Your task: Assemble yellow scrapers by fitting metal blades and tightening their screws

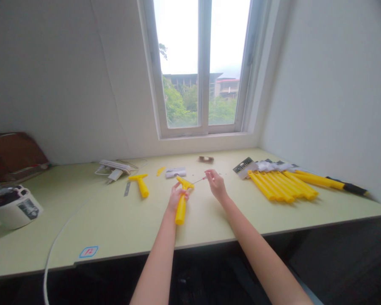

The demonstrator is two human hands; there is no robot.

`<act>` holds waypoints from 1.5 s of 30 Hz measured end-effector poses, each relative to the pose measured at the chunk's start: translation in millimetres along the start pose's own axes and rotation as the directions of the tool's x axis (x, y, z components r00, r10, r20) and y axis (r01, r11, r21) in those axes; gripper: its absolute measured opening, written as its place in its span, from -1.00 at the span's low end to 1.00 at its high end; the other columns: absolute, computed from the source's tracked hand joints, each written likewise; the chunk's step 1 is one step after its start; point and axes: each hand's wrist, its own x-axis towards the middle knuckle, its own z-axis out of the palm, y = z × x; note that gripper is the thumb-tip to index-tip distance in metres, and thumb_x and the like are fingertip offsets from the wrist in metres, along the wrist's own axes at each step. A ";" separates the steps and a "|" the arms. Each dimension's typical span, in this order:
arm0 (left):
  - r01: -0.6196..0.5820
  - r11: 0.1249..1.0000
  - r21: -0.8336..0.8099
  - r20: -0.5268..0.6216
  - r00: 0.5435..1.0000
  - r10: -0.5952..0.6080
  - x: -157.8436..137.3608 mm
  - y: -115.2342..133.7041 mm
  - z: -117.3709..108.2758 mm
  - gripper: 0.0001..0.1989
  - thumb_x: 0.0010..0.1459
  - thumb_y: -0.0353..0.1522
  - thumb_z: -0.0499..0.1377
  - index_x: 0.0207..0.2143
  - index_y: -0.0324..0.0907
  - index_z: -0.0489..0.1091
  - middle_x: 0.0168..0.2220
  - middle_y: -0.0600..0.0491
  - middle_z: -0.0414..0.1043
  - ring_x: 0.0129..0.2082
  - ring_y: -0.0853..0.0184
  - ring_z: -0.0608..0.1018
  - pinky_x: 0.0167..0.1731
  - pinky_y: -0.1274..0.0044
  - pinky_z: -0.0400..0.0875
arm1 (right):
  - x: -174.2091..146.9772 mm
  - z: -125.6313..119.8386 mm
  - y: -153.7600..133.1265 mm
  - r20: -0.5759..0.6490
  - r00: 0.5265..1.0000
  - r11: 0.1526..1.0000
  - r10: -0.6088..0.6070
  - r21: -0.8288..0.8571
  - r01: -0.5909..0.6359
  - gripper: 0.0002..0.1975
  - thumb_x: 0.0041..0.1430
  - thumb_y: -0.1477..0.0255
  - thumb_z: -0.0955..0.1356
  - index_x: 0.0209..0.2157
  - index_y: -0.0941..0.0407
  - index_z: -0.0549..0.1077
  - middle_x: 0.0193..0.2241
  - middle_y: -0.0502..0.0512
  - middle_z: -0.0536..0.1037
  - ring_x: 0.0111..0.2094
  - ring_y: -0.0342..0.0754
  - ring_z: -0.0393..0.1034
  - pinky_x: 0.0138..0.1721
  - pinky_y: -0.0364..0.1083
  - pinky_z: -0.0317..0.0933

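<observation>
A sliding window lights a white-walled corner, and below it runs a pale green tabletop with a marked label near its front edge. Close to that edge, in front of the window, the left hand grasps a yellow T-shaped handle around its neck, the crosspiece up and the thick end toward the person. The right hand pinches a thin screwdriver (its grip is mostly hidden by the fingers), the shaft slanting to the crosspiece's right end; whether the tip touches cannot be told. To the left lie a second yellow T-shaped handle and, just beside it, a flat metal strip. Behind the held handle are a small yellow piece and a white packet. A row of yellow handles lies at right, while a white power strip sits near the back wall.
</observation>
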 end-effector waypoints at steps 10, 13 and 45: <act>0.000 1.000 0.005 -0.021 1.000 0.000 -0.6 0.8 0.3 -0.39 -0.18 -0.63 0.04 -0.04 -0.14 -0.02 -0.39 0.03 0.27 -0.67 0.58 0.29 -0.68 0.71 0.16 | 0.5 -4.8 -7.9 0.031 0.999 0.999 -0.013 0.032 0.012 -0.71 0.13 0.26 0.15 -0.41 0.14 0.37 -0.53 0.06 0.47 -0.56 -0.15 0.27 -0.51 -0.18 0.13; -0.002 1.000 0.016 -0.013 1.000 0.002 -0.6 0.7 -0.4 -0.40 -0.16 -0.63 0.03 -0.03 -0.13 -0.02 -0.42 0.06 0.26 -0.68 0.58 0.29 -0.68 0.71 0.16 | 0.6 -4.2 -5.6 0.018 1.000 1.000 -0.016 0.018 0.015 -0.70 0.13 0.24 0.16 -0.42 0.14 0.38 -0.53 0.06 0.48 -0.57 -0.15 0.27 -0.53 -0.18 0.12; 0.006 1.000 0.023 0.004 1.000 -0.006 -0.1 0.0 -1.9 -0.42 -0.14 -0.62 0.02 -0.03 -0.12 -0.01 -0.41 0.06 0.26 -0.67 0.58 0.31 -0.68 0.73 0.19 | 1.2 -1.6 1.5 -0.014 0.999 0.998 -0.029 -0.050 0.028 -0.67 0.12 0.21 0.18 -0.47 0.15 0.40 -0.54 0.05 0.47 -0.55 -0.15 0.27 -0.49 -0.19 0.12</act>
